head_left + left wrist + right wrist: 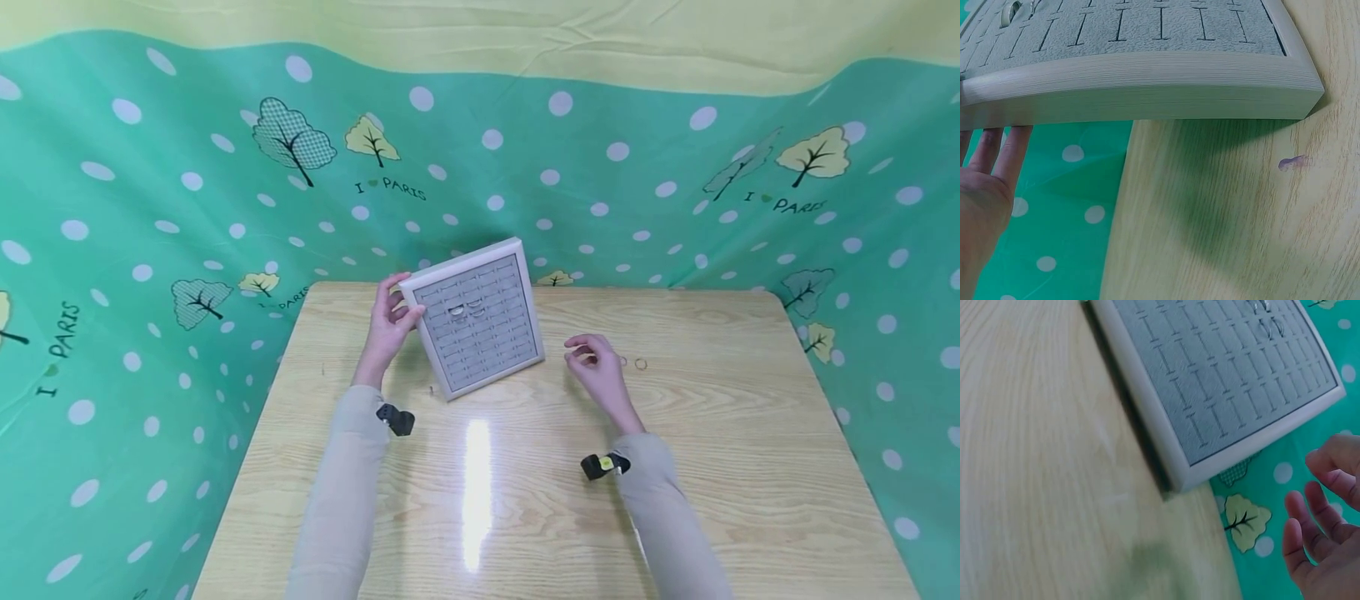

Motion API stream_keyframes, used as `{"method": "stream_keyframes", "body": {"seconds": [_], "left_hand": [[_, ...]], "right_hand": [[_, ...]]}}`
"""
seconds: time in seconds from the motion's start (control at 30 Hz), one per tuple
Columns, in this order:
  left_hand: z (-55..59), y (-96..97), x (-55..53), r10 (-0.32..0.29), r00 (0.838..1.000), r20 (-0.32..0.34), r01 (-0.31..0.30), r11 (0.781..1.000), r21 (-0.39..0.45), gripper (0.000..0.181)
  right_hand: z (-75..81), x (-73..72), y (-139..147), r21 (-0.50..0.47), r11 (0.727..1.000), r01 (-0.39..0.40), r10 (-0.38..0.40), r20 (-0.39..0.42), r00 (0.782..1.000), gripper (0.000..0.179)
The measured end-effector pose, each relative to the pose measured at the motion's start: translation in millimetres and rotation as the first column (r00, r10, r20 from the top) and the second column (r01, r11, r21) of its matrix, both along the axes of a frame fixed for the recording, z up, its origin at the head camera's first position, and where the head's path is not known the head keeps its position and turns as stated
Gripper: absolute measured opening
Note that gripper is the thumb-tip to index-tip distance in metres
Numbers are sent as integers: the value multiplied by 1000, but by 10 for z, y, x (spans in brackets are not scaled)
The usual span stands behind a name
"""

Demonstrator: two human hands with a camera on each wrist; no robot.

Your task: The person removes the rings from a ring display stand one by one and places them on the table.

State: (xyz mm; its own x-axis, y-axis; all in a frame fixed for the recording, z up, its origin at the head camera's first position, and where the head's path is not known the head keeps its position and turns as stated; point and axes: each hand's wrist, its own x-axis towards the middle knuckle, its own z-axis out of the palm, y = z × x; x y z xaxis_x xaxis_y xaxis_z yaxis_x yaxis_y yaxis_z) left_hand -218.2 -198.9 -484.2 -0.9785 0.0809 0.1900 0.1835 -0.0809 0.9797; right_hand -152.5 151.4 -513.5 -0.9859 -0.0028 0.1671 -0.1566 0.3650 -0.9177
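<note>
A ring display tray (pixel 461 262) with a pale frame and grey slotted padding stands tilted up on the table, its lower edge down. Several silvery rings (pixel 457 310) sit in its upper slots. At the tray's upper left corner, my left hand (pixel 387 327) grips the frame, thumb on the front. The left wrist view shows fingers (pixel 1013 153) at the frame's outer side. Off the tray's lower right corner, my right hand (pixel 602 377) hovers with loosely bent fingers and nothing visible in them; the right wrist view shows its thumb apart from the fingertips.
On the wooden table (pixel 525 500), a thin ring (pixel 641 363) lies just right of my right hand, with another (pixel 623 361) partly beside the hand. A small item (pixel 431 390) lies left of the tray's lower corner. A green dotted curtain (pixel 495 167) hangs behind the table.
</note>
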Motion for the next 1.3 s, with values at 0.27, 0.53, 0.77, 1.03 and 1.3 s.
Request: {"method": "stream_keyframes", "body": {"seconds": [0.27, 0.53, 0.77, 1.03, 1.3], "left_hand": [[-12, 11, -11, 4, 1000, -17, -4, 1000, 8, 61], [-22, 15, -4, 12, 999, -45, -13, 1000, -2, 59], [-31, 10, -7, 11, 999, -46, -10, 1000, 4, 58], [-26, 10, -4, 17, 999, -38, -17, 1000, -1, 58], [-20, 6, -5, 11, 1000, -26, -12, 1000, -6, 58]], "right_hand": [[453, -41, -291, -54, 996, -73, 72, -9, 997, 23], [549, -164, -502, -65, 989, -131, 127, -60, 990, 24], [278, -364, -573, -28, 987, -158, 156, -61, 986, 25], [298, -459, -721, 79, 976, -202, 211, -136, 968, 23], [306, -544, -919, 152, 962, -226, 251, -174, 952, 22]]}}
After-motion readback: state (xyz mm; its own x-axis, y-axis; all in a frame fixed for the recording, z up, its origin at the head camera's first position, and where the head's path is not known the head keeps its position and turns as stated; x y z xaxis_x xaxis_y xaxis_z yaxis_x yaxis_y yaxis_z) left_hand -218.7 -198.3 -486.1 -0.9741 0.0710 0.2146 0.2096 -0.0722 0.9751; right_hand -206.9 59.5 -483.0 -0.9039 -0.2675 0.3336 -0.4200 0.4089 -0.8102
